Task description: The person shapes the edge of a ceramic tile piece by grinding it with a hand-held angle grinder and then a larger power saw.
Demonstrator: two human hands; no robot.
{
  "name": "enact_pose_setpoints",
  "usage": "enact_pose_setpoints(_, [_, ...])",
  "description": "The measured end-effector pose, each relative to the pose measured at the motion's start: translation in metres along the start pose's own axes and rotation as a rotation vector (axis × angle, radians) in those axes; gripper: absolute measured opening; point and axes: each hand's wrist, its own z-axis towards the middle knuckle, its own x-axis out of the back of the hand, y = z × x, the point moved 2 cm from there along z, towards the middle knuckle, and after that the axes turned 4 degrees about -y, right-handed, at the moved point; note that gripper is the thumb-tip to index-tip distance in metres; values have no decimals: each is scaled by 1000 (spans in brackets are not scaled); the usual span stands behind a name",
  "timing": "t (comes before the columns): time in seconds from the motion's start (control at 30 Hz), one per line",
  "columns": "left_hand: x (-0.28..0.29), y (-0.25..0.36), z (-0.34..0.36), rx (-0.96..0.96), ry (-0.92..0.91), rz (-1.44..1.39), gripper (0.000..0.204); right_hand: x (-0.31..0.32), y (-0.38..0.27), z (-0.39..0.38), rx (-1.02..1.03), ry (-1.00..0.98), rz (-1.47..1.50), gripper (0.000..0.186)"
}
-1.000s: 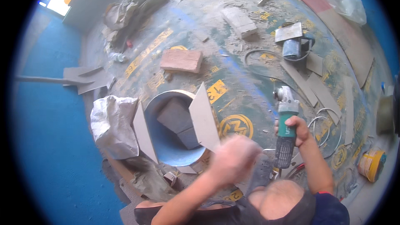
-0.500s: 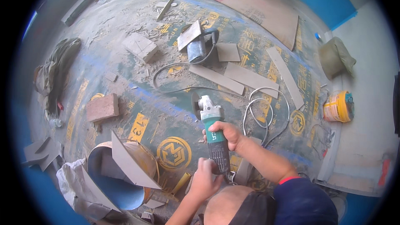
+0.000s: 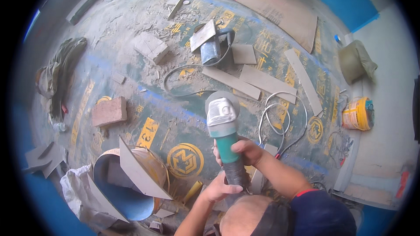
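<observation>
Both of my hands are closed round an angle grinder (image 3: 226, 145) with a green body, a silver head and a dark rear grip. My right hand (image 3: 248, 150) wraps its green middle, the thumb lying across the top. Lower down, my left hand (image 3: 222, 188) holds the dark rear part from the left side; some of its fingers are hidden behind the tool. The grinder's round disc (image 3: 223, 95) shows behind the head, over the dusty floor sheet. To the left, a tipped bucket (image 3: 157, 166) has grey tile pieces (image 3: 139, 170) leaning in it.
A reddish brick (image 3: 109, 111), a light block (image 3: 151, 48) and several tile strips (image 3: 232, 83) lie about. A second corded power tool (image 3: 210, 52) sits ahead under a tile piece. Looped cables (image 3: 286, 122) run beside my right hand. A yellow tub (image 3: 357, 113) stands by the right wall.
The grinder has tilted, its head rising toward me and the disc turning away behind it. My left hand has closed on the rear grip.
</observation>
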Motion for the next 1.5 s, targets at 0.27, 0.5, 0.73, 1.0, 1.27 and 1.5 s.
enact_pose_setpoints(0.27, [-44,53,-29,237,373,1003,35,44,-2,16,-88,836,-1568,74])
enact_pose_setpoints(0.5, [-98,158,-97,-164,687,1173,17,98,-1,60,-66,961,-1883,72])
enact_pose_setpoints(0.73, [-12,167,-152,-445,1610,1322,46,126,5,56,33,1019,-1941,70])
enact_pose_setpoints(1.0, [29,157,-152,-398,1510,1075,84,137,0,29,-28,858,-1761,75])
enact_pose_setpoints(1.27, [37,160,-140,-376,1502,1152,77,153,-12,7,-56,767,-1680,78])
enact_pose_setpoints(1.5, [48,155,-152,-427,1512,1089,70,146,-20,-19,19,865,-1418,66])
